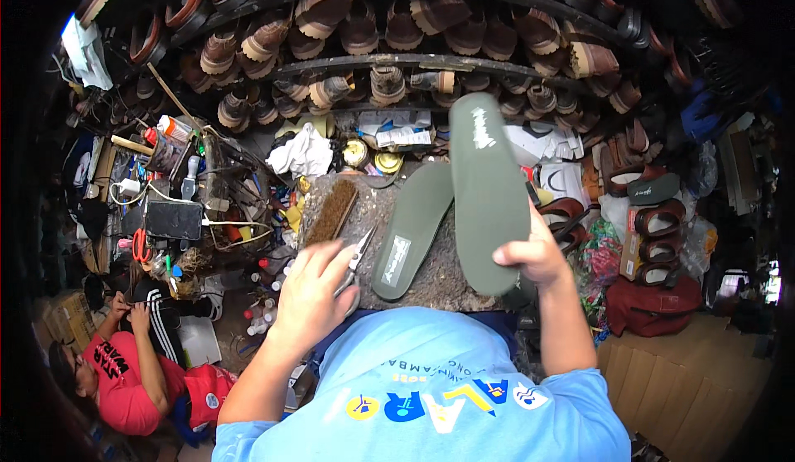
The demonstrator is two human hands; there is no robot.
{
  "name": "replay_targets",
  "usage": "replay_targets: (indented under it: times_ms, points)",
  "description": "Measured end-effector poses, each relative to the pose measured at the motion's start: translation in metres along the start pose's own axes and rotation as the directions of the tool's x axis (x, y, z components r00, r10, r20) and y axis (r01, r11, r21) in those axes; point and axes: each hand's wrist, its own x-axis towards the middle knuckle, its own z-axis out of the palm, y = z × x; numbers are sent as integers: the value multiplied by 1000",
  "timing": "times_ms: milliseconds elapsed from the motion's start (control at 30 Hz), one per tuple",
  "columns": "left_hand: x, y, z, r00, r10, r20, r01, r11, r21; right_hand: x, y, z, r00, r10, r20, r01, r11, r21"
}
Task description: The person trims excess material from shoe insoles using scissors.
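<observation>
holding up a long olive-green foam shoe insole [487, 189] by its heel end, the person's right hand [534, 257] pinches it above the rough grey stone work block [431, 276]. it looks light and bendy. the left hand [310, 296] closes around steel scissors [356, 263] at the block's near-left edge, beside a second green insole [410, 226] lying flat.

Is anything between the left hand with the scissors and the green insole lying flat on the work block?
Nothing visible does. The left hand grips the scissors, whose tips point toward the flat green insole across a bare strip of the work block. The brush lies off to the left, and the right hand holds the second insole to the right.
</observation>
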Motion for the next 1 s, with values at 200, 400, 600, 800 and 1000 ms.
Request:
replay_targets:
  times_ms: [200, 400, 600, 800, 1000]
  points:
    - [67, 48, -16, 896, 427, 124, -433, 901, 27, -34, -13, -19, 723, 262, 639, -340, 940, -1]
    - [63, 81, 47, 995, 102, 8, -87, 881, -464, -36, 57, -3, 900, -403, 167, 278, 825, 491]
    - [48, 87, 78, 900, -114, 421, 431, 380, -819, -29, 67, 37, 966, -219, -137, 255, 895, 366]
    - [37, 80, 77, 972, -183, 147, 191, 253, -949, -25, 56, 38, 952, -195, -235, 292, 806, 514]
    - [59, 68, 72, 912, -379, -156, 1, 382, -924, -26, 34, 26, 962, -184, -199, 271, 698, 663]
